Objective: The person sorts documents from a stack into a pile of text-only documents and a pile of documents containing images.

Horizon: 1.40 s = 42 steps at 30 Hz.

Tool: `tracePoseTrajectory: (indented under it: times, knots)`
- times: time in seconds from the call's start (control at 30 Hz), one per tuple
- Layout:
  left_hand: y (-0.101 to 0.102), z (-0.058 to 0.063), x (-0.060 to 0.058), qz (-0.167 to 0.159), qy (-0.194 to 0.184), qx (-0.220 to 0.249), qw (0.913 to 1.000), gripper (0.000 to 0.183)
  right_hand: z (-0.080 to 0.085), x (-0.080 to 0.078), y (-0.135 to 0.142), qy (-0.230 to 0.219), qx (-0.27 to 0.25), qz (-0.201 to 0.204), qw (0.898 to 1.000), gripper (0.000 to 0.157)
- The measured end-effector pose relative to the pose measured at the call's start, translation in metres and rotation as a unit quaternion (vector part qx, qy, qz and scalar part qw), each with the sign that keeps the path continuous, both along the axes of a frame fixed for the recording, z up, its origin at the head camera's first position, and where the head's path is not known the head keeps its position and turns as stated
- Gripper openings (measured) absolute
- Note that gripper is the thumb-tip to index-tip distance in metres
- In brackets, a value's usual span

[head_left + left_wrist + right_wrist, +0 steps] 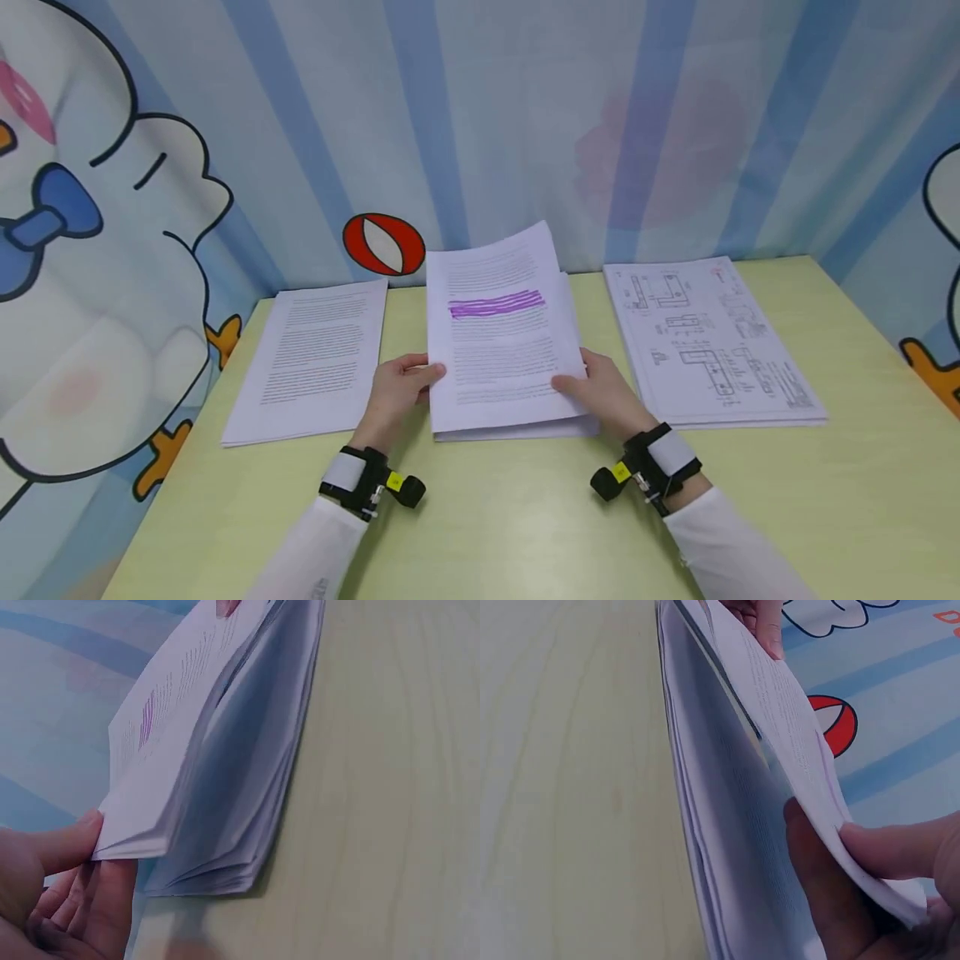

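Note:
Between both hands, a small stack of printed sheets with a band of purple highlighter lines is lifted and tilted. My left hand pinches its left edge, thumb on top and fingers beneath. The right hand grips the opposite edge, its thumb over the top page. Under the raised sheets, a second stack of paper lies on the table, with a wedge-shaped gap between the two. In the right wrist view, a thin dark strip runs along the lower side of the lifted sheets.
To the left lies a stack of text pages. On the right sits a stack of technical drawings. The pale wooden table ends at a striped blue cartoon curtain behind the papers.

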<state>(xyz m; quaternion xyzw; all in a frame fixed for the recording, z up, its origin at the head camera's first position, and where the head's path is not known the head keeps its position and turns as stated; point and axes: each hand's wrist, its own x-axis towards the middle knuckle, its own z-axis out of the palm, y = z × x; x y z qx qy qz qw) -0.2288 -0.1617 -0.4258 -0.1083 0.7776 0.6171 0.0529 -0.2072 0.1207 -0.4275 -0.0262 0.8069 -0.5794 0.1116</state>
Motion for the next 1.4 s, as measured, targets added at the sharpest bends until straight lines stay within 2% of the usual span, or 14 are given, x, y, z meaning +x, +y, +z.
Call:
tracePoseTrajectory:
  times: [0.13, 0.23, 0.43, 0.6, 0.73, 0.83, 1.0, 1.1, 1.17, 1.27, 1.33, 1.4]
  knots:
    - [0.008, -0.008, -0.003, -0.031, -0.023, -0.044, 0.9983, 0.037, -0.001, 0.0, 0.013, -0.007, 0.059, 0.012, 0.998, 0.051]
    - [0.01, -0.012, -0.003, -0.052, -0.031, -0.068, 0.9958, 0.038, 0.0, 0.0, 0.018, -0.011, 0.083, 0.025, 0.996, 0.061]
    - [0.01, -0.013, -0.002, -0.067, -0.036, -0.082, 0.9937, 0.037, 0.007, -0.001, 0.023, -0.021, 0.129, 0.031, 0.991, 0.072]
    - [0.006, -0.011, 0.0, -0.074, -0.028, -0.082, 0.9935, 0.035, 0.007, -0.004, 0.03, -0.033, 0.183, 0.012, 0.982, 0.066]
    - [-0.003, -0.008, 0.002, -0.07, -0.026, -0.072, 0.9946, 0.034, 0.006, -0.007, 0.039, -0.036, 0.176, 0.003, 0.984, 0.055]
    - [-0.015, -0.001, 0.005, -0.064, -0.019, -0.079, 0.9947, 0.033, 0.009, -0.007, 0.044, -0.017, 0.174, -0.003, 0.985, 0.048]
    - [-0.04, 0.014, 0.01, -0.057, 0.015, -0.128, 0.99, 0.032, 0.018, -0.008, 0.041, 0.026, 0.175, -0.025, 0.984, 0.041]
    - [-0.062, 0.017, 0.009, -0.037, 0.05, -0.186, 0.9807, 0.032, 0.022, -0.008, 0.032, 0.044, 0.14, -0.042, 0.988, 0.037]
    - [-0.081, 0.013, 0.005, -0.017, 0.071, -0.239, 0.9683, 0.034, 0.024, -0.007, 0.024, 0.06, 0.117, -0.05, 0.99, 0.035]
    - [-0.128, -0.018, -0.013, 0.02, 0.107, -0.327, 0.9389, 0.042, 0.03, -0.006, 0.008, 0.089, 0.086, -0.052, 0.991, 0.032]
    - [-0.16, -0.038, -0.023, 0.035, 0.11, -0.367, 0.9232, 0.05, 0.032, -0.006, -0.006, 0.112, 0.068, -0.048, 0.99, 0.029]
    - [-0.19, -0.055, -0.029, 0.049, 0.104, -0.396, 0.911, 0.056, 0.032, -0.006, -0.022, 0.131, 0.045, -0.035, 0.99, 0.027]
